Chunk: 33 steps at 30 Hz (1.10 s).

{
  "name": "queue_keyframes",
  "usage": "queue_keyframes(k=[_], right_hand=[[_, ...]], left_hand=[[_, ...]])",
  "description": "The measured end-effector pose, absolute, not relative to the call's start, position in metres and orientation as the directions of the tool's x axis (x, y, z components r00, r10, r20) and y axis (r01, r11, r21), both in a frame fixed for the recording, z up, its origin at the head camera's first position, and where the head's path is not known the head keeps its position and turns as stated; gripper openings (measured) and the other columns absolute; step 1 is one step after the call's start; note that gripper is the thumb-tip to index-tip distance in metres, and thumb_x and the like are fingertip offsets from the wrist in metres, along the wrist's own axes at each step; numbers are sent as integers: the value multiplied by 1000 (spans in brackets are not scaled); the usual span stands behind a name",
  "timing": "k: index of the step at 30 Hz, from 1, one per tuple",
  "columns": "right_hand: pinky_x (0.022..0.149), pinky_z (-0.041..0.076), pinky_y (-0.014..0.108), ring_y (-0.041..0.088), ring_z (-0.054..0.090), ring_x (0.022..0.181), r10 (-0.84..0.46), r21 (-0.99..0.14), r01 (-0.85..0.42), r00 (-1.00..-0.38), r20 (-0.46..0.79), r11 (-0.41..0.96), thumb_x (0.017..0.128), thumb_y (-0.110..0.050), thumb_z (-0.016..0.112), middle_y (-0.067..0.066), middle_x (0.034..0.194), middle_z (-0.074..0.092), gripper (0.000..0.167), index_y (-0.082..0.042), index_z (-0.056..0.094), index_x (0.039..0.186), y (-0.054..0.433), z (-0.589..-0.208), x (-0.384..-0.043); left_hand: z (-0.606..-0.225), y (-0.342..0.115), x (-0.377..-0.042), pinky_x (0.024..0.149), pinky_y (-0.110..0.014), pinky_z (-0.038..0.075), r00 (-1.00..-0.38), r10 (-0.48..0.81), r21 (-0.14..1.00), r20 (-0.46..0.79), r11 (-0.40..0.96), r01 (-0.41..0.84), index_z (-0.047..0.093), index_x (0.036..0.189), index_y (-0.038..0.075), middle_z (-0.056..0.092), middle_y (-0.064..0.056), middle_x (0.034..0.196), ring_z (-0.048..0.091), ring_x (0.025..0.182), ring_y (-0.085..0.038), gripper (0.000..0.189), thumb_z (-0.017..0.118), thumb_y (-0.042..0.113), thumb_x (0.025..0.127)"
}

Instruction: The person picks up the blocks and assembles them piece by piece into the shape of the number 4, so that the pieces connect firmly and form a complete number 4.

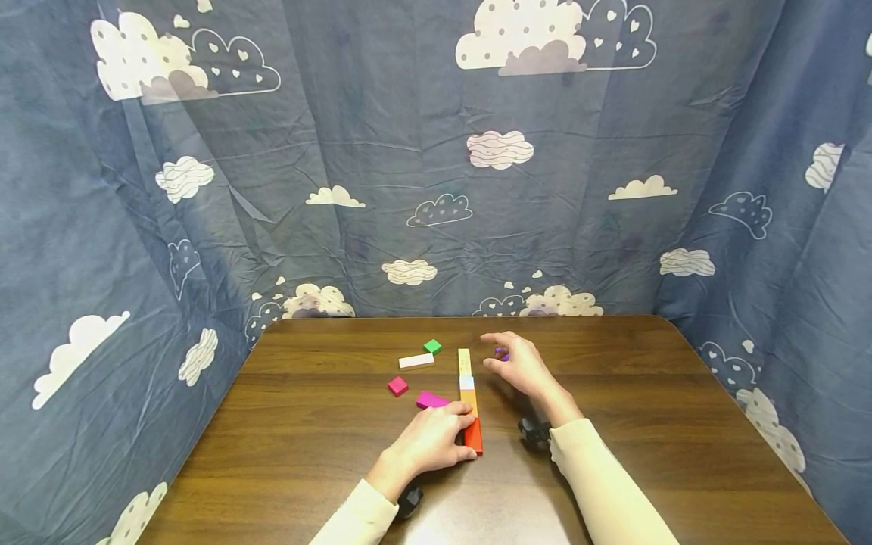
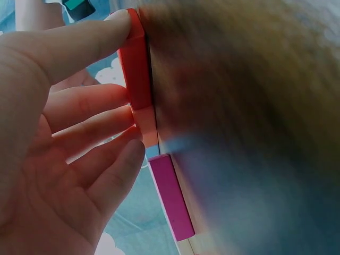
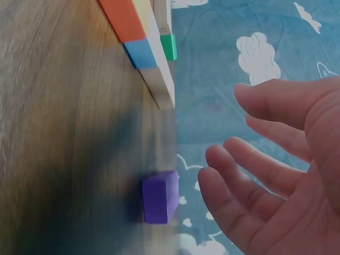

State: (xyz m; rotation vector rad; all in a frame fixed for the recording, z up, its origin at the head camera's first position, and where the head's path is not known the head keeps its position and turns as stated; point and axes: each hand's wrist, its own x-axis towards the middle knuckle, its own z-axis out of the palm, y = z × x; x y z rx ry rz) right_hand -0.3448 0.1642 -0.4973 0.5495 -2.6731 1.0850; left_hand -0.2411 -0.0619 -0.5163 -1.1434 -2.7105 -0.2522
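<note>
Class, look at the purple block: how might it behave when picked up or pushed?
The purple block would likely stay stiff when lifted, since its edges look crisp. It is probably light, being small beside the right grip. Pushed, it should slide rather than roll, as it has flat faces and lies on a smooth-looking tabletop.

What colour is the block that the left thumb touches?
A red block, seen best in the left wrist view.

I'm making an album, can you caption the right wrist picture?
An empty right hand near a purple block and a row of blocks.
</note>
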Motion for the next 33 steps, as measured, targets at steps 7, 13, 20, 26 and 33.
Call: queue_keyframes(k=[7,13,20,26,33], right_hand=[[79,57,45,35,70,101,-227,-680,-402,-914,336,613,85,-10,79,12,121,64,48,-13,66,131,175,-495,-347],[82,55,49,36,69,101,-205,-659,-404,-910,361,634,83,-10,80,16,122,65,49,-11,66,130,184,-500,-349],[84,53,52,38,67,103,-172,-645,-360,-925,337,674,83,-12,80,20,126,64,51,-7,65,131,191,-512,-354],[89,50,52,35,68,103,-136,-653,-311,-943,305,690,80,-14,83,21,122,66,54,-5,64,131,194,-521,-356],[87,48,50,30,68,99,-121,-625,-284,-949,290,728,76,-19,87,17,115,70,58,-6,66,129,194,-526,-358]], left_hand=[[-516,-62,-242,88,-29,53,-692,681,77,241,697,713,72,125,14,63,0,129,66,107,-15,56,82,45,80],[-517,-62,-242,87,-29,53,-683,686,75,251,690,720,72,124,14,64,0,127,66,106,-15,56,83,46,79],[-518,-62,-242,88,-29,52,-687,684,85,246,690,718,72,125,14,63,1,127,66,106,-15,56,83,46,80],[-521,-62,-243,88,-28,52,-682,687,88,249,685,723,71,126,14,63,1,127,66,106,-13,58,83,46,80],[-521,-63,-243,90,-28,52,-687,684,95,246,688,719,71,128,14,63,1,129,66,108,-14,58,83,46,80]])
